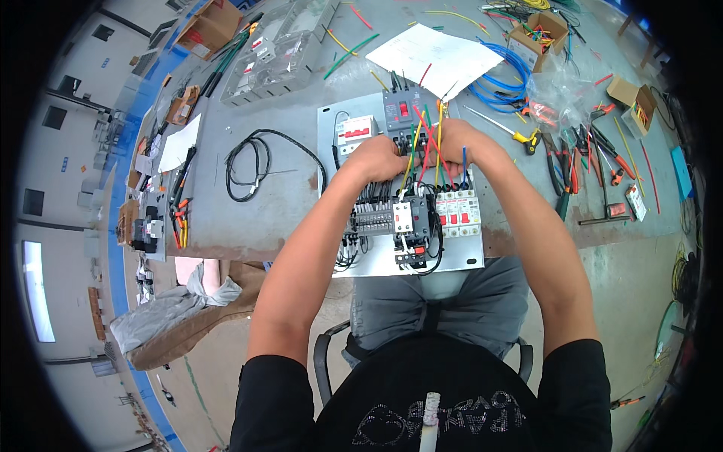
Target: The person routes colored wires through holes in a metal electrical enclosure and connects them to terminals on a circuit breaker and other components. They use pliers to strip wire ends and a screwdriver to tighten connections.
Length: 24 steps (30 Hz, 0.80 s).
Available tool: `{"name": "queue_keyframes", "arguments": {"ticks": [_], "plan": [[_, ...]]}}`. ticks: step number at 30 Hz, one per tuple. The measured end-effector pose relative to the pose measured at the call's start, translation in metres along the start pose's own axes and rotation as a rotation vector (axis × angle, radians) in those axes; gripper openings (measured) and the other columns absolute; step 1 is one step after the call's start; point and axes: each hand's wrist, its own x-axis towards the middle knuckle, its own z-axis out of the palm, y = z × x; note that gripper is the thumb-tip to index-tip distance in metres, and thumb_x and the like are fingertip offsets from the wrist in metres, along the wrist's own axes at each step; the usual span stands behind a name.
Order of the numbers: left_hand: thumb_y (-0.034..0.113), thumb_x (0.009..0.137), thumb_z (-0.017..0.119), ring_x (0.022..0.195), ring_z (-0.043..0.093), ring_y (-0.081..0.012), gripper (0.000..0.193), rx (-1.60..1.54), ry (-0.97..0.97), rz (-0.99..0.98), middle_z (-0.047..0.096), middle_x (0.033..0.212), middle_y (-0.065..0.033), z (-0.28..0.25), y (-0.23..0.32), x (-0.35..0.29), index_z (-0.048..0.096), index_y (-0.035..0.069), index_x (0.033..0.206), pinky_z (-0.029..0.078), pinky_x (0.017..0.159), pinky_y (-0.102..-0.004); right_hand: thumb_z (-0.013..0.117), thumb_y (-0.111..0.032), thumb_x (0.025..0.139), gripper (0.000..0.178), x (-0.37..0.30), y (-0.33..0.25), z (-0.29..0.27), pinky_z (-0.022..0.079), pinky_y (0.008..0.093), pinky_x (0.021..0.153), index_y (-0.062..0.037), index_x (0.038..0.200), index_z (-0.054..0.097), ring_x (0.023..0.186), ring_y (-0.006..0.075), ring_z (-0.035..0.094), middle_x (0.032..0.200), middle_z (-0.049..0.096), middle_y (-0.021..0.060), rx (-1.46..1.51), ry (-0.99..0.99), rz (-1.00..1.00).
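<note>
Curled fingers of both hands touch coloured wires.

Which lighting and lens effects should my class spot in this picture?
In the head view, the blue floor stripe bows and black darkens the corners; in the head view, the panel at far left glares white; also in the head view, the clear plastic bag glints, while the miniature circuit breakers look fairly sharp.
</note>
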Motion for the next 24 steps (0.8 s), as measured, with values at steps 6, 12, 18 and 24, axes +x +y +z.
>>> {"name": "queue_keyframes", "arguments": {"ticks": [6,12,18,24], "plan": [[0.061,0.087,0.081,0.072,0.073,-0.0256,0.062,0.056,0.03,0.019,0.075,0.075,-0.0156,0.009,-0.001,0.007,0.08,-0.001,0.079,0.057,0.074,-0.04,0.084,-0.023,0.093,0.029,0.001,0.002,0.002,0.058,0.0342,0.05,0.0035,0.082,0.078,0.057,0.0206,0.075,0.069,0.076,0.0139,-0.029,-0.011,0.024],[0.05,0.088,0.075,0.11,0.074,-0.0417,0.053,0.11,0.06,0.02,0.078,0.113,-0.0244,0.004,0.005,-0.003,0.082,0.001,0.108,0.059,0.095,-0.0476,0.082,-0.02,0.094,0.028,0.007,0.002,0.003,0.058,0.0355,0.047,0.0051,0.083,0.077,0.053,0.0228,0.073,0.065,0.073,0.0161,-0.016,0.001,-0.037],[0.033,0.099,0.074,0.06,0.071,-0.0138,0.03,-0.435,-0.271,0.012,0.075,0.08,-0.0038,-0.03,-0.018,-0.017,0.077,0.003,0.1,0.055,0.049,-0.0285,0.084,-0.018,0.091,0.021,-0.013,0.006,0.002,0.057,0.0334,0.045,0.0016,0.088,0.076,0.05,0.0198,0.071,0.064,0.071,0.0109,0.134,0.078,-0.124],[0.027,0.098,0.076,0.054,0.066,-0.0121,0.025,-0.338,-0.155,-0.017,0.072,0.072,-0.002,-0.013,-0.017,-0.008,0.078,0.004,0.089,0.049,0.046,-0.0286,0.085,-0.014,0.088,0.017,-0.01,0.009,0.003,0.053,0.0326,0.043,0.0,0.086,0.076,0.048,0.0183,0.067,0.063,0.069,0.0089,0.184,0.061,-0.137]]}}
